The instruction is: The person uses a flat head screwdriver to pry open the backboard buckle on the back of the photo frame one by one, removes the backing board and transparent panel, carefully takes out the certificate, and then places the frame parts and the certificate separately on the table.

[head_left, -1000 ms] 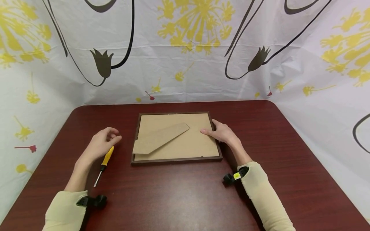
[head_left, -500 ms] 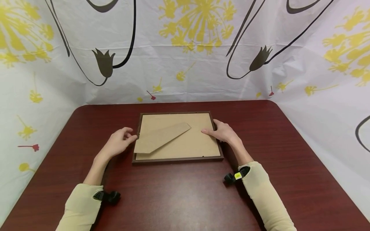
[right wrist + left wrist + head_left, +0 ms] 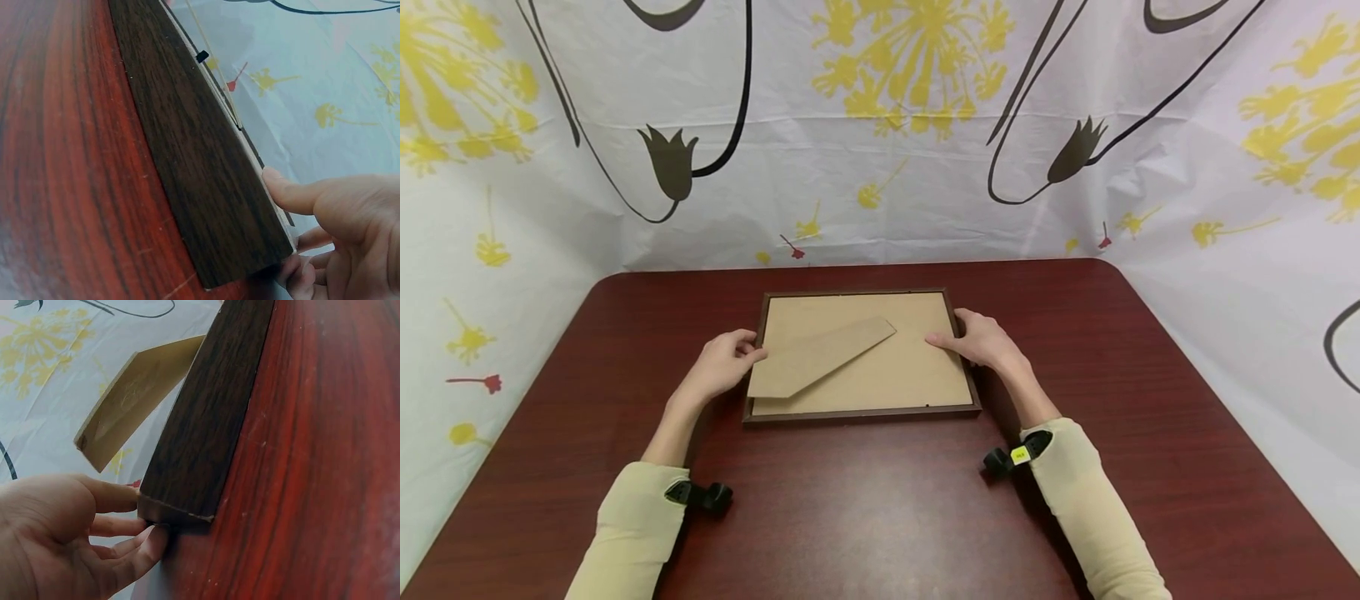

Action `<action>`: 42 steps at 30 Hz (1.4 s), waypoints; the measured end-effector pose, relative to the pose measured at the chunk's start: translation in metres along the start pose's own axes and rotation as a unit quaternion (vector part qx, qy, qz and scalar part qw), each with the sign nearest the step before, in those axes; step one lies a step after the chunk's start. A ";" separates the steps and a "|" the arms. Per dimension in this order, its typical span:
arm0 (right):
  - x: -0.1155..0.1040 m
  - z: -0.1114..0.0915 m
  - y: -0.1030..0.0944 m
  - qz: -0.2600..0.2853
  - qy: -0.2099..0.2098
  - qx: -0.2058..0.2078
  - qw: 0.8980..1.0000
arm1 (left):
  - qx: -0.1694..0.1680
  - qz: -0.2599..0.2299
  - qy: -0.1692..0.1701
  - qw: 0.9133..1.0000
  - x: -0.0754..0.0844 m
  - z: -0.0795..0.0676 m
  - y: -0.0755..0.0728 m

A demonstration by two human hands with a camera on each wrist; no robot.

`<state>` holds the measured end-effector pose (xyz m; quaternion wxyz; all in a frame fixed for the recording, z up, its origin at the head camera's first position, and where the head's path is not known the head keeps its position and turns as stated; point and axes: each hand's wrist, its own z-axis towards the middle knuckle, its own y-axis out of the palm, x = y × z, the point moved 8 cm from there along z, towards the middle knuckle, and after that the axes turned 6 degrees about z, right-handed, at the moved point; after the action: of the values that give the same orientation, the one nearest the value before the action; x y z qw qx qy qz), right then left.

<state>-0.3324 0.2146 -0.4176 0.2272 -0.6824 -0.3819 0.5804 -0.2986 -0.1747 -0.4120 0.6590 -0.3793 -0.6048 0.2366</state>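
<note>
A picture frame lies face down on the table, its tan backing board up. An easel stand of the same tan board slants across the back; the left wrist view shows that stand tilted up from the frame. My left hand holds the frame's left side, thumb at the upper edge and fingers curled low against the dark side. At the opposite side my right hand grips the frame, thumb over the backing board, fingers down the outer side and partly hidden.
The dark red table extends around the frame on all sides. A white curtain with yellow and grey flower prints hangs behind it and along both sides. A small black tab shows on the frame's edge.
My left hand has moved right, from beside a yellow-handled screwdriver to the frame's left side. That screwdriver is now out of sight. My right hand stays on the frame.
</note>
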 end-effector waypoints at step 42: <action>-0.102 0.014 0.051 -0.005 -0.312 -0.026 0.950 | -0.086 -0.087 -0.048 0.991 -0.011 0.000 0.007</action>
<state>-0.3366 0.1016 -0.3959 0.0823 -0.4708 -0.4522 0.7531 -0.2992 -0.1792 -0.4248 0.6121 -0.3692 -0.6844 0.1435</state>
